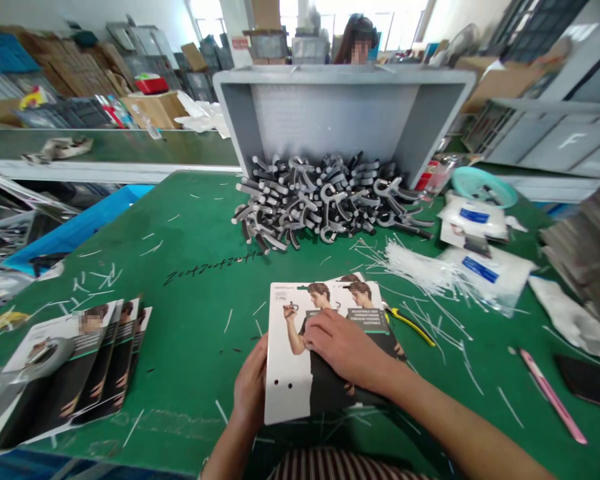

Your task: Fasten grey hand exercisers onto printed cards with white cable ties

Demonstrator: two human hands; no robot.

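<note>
Two or more printed cardboard packaging cards (287, 400) overlap in front of me, tilted up from the table, and show a person with a hand grip. My left hand (253, 383) is closed on their left edge, its fingers partly hidden behind the front card. Across the front lies my right hand (337, 343), its fingers bent and pressed together on the cards; the fingertips of that hand are partly out of sight. Just right of the cards are yellow-handled pliers (415, 325). Beyond them, grey and black hand grips (305, 200) are heaped at a tipped grey bin (330, 120).
White zip ties (415, 267) lie bunched and scattered, beside plastic bags (495, 273). At right are a pink cutter-like tool (553, 397) and a dark flat object (587, 380). More cards (87, 373) with a hand grip (45, 360) lie left. A person (357, 40) is behind the bin.
</note>
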